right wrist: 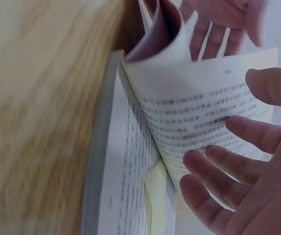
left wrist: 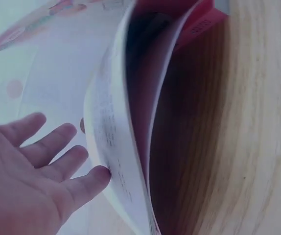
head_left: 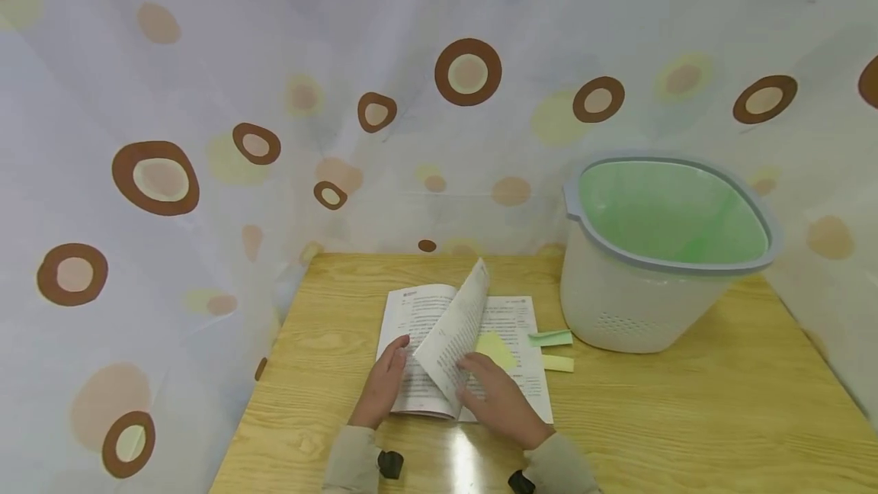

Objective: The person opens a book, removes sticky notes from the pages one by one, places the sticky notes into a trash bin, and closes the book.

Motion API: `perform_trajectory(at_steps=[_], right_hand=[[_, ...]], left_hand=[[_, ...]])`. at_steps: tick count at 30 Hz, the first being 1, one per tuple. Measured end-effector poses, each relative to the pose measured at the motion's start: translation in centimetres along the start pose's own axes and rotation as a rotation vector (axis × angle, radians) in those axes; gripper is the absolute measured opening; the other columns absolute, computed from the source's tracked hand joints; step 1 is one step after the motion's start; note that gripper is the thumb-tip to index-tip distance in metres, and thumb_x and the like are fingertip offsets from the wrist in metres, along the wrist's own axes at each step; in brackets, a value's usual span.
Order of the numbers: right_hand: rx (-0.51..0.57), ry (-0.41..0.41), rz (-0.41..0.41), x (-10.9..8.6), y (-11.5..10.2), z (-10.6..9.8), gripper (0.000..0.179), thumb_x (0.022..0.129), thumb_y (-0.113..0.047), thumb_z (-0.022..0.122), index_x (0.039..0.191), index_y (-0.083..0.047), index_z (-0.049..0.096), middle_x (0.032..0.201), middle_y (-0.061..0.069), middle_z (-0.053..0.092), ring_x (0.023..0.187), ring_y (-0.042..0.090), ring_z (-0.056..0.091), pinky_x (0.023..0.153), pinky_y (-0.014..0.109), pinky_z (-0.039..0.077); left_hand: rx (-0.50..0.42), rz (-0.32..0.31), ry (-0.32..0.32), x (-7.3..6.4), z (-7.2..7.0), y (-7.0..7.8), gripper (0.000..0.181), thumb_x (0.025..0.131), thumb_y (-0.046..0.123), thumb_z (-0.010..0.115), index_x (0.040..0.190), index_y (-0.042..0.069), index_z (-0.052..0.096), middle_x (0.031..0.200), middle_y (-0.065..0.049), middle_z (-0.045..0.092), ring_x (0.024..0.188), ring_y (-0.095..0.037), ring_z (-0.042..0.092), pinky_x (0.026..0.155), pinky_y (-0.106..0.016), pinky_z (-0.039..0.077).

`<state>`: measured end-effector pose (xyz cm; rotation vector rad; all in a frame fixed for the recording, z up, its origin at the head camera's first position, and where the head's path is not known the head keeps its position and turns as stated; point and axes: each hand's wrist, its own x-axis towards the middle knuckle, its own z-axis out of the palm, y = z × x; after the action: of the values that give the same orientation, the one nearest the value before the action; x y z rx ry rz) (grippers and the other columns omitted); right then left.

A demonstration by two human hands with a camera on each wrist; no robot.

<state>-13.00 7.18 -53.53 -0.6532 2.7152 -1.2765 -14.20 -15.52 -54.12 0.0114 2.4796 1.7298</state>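
Note:
An open book (head_left: 424, 311) lies on the wooden table, with one page (head_left: 449, 334) raised and slanting above its middle. My left hand (head_left: 384, 383) is at the book's left edge. In the left wrist view its fingers (left wrist: 57, 144) are spread, the little fingertip right at the curved pages. My right hand (head_left: 501, 402) is beside the raised page, over the right half. Its extended, slightly bent fingers (right wrist: 214, 166) lie against the printed page (right wrist: 194, 105) in the right wrist view. A yellow sticky note (head_left: 495, 349) is on the right-hand page.
Green (head_left: 554, 338) and yellow (head_left: 559, 364) paper tabs stick out from the book's right side. A tall white basket (head_left: 617, 303) with a grey rim and green inside stands at the back right. Behind the table (head_left: 329, 311) hangs a spotted curtain (head_left: 411, 21).

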Motion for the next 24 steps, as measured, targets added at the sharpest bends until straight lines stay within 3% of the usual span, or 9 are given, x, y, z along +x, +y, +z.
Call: perform_trajectory(at_steps=[3,7,10,13,16,19,22,24], right_hand=[[-0.019,-0.017,-0.018,0.1,-0.4,0.8,0.04,0.094,-0.019,0.064,0.13,-0.001,0.06,0.144,0.021,0.052,0.133,0.041,0.052,0.109,0.058,0.043],[-0.074,-0.061,-0.04,0.2,-0.7,2.1,0.039,0.093,-0.021,0.064,0.128,-0.004,0.062,0.144,0.02,0.053,0.131,0.041,0.053,0.109,0.058,0.044],[-0.147,-0.069,-0.085,0.2,-0.8,2.9,0.038,0.092,-0.022,0.065,0.126,-0.005,0.063,0.142,0.019,0.056,0.129,0.039,0.055,0.107,0.055,0.046],[-0.208,-0.08,-0.137,0.0,-0.8,3.3,0.035,0.092,-0.022,0.065,0.123,-0.005,0.065,0.14,0.018,0.059,0.128,0.036,0.057,0.107,0.052,0.047],[-0.231,-0.115,-0.184,-0.2,-0.9,3.5,0.032,0.093,-0.021,0.062,0.12,-0.005,0.068,0.138,0.017,0.061,0.129,0.037,0.057,0.108,0.052,0.047],[-0.2,-0.162,-0.223,-0.4,-0.8,3.6,0.032,0.092,-0.015,0.059,0.123,-0.007,0.069,0.139,0.012,0.062,0.132,0.034,0.056,0.114,0.053,0.041],[-0.155,-0.185,-0.27,-0.5,-0.5,3.5,0.035,0.091,-0.009,0.058,0.126,-0.008,0.067,0.136,0.006,0.065,0.13,0.027,0.059,0.119,0.053,0.034],[-0.144,-0.178,-0.283,-0.7,-0.1,3.4,0.037,0.092,-0.008,0.058,0.128,-0.01,0.065,0.132,0.003,0.068,0.128,0.026,0.061,0.117,0.051,0.037]], left_hand=[[-0.027,-0.023,0.062,0.0,-0.3,0.1,0.056,0.109,0.039,0.027,0.148,0.002,0.04,0.154,-0.022,0.042,0.148,-0.042,0.03,0.122,-0.06,0.025],[0.001,-0.049,0.177,-0.2,-0.5,0.5,0.052,0.106,0.036,0.042,0.146,0.004,0.044,0.152,-0.021,0.045,0.146,-0.042,0.035,0.119,-0.059,0.031],[0.135,-0.008,0.25,-0.2,-0.3,1.0,0.049,0.1,0.027,0.056,0.142,0.002,0.047,0.15,-0.022,0.045,0.143,-0.043,0.037,0.116,-0.06,0.034],[0.309,0.082,0.281,-0.1,0.3,1.5,0.049,0.094,0.019,0.064,0.137,-0.001,0.051,0.147,-0.026,0.045,0.14,-0.046,0.038,0.114,-0.062,0.035],[0.393,0.201,0.224,-0.1,1.3,1.8,0.044,0.092,0.011,0.063,0.133,-0.002,0.054,0.145,-0.027,0.047,0.137,-0.047,0.04,0.113,-0.063,0.036],[0.375,0.269,0.089,0.0,2.4,1.7,0.04,0.094,0.006,0.056,0.134,-0.002,0.054,0.145,-0.025,0.049,0.138,-0.046,0.042,0.114,-0.062,0.035],[0.34,0.234,-0.043,0.0,3.3,1.4,0.04,0.099,0.008,0.048,0.138,0.0,0.052,0.149,-0.023,0.047,0.141,-0.044,0.041,0.117,-0.06,0.033],[0.331,0.187,-0.1,0.0,3.7,1.1,0.043,0.1,0.012,0.044,0.141,0.0,0.048,0.152,-0.024,0.044,0.143,-0.044,0.039,0.118,-0.059,0.032]])
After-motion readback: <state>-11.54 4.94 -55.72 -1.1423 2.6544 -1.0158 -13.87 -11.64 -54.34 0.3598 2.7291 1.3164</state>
